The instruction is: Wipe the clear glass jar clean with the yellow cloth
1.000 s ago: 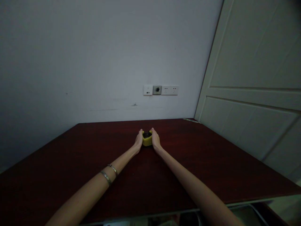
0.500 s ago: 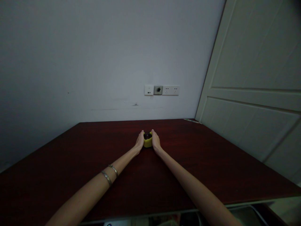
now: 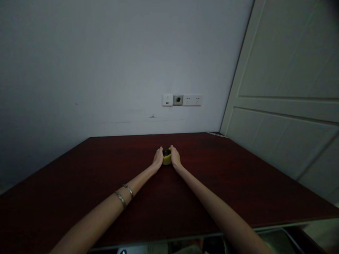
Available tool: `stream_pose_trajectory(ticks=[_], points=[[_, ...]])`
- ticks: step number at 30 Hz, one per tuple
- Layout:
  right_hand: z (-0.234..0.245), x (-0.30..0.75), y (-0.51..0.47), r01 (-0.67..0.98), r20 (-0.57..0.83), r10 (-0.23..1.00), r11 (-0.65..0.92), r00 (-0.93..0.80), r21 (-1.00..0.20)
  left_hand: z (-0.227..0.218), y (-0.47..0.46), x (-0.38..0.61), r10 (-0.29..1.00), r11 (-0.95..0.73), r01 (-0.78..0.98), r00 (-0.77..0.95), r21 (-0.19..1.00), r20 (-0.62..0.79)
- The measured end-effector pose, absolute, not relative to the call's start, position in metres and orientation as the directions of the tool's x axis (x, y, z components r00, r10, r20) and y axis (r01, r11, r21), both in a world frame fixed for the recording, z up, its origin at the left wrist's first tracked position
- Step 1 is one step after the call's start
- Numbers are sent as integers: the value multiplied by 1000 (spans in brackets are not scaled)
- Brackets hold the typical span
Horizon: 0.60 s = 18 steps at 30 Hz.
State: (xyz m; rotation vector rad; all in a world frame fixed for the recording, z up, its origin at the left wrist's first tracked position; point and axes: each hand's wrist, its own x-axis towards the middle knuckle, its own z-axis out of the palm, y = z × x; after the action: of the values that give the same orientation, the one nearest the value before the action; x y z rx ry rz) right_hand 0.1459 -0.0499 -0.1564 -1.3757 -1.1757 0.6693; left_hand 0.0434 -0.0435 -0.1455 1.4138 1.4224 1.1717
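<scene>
Slightly farther off in the view than a second ago, the left hand [image 3: 158, 158] and right hand [image 3: 175, 158] clasp a small yellow round container [image 3: 167, 161] from opposite sides, palms cupped and fingers curved around it, neither hand released. That two-sided hold seems suited to steadying something this small. It sits toward the far edge of the dark red tabletop [image 3: 79, 183], near the middle of that edge. Its dark contents [image 3: 166, 152] show at the top, too small and shadowed to identify. Two metal bangles [image 3: 122, 199] circle the left wrist, and a white wall socket panel [image 3: 182, 100] lies beyond.
</scene>
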Motion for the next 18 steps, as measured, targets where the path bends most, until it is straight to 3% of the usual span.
stream_pose_trajectory(ticks=[9, 13, 18], points=[[-149, 162, -61, 538, 469, 865, 313, 177, -782, -141, -40, 35, 993, -36, 286, -100, 957, 67], [-132, 185, -80, 637, 625, 774, 532, -100, -557, -133, -36, 23, 982, -43, 286, -162, 957, 92], [-118, 204, -92, 636, 628, 671, 692, -394, -341, -118, -21, 13, 970, -70, 277, -204, 958, 130]])
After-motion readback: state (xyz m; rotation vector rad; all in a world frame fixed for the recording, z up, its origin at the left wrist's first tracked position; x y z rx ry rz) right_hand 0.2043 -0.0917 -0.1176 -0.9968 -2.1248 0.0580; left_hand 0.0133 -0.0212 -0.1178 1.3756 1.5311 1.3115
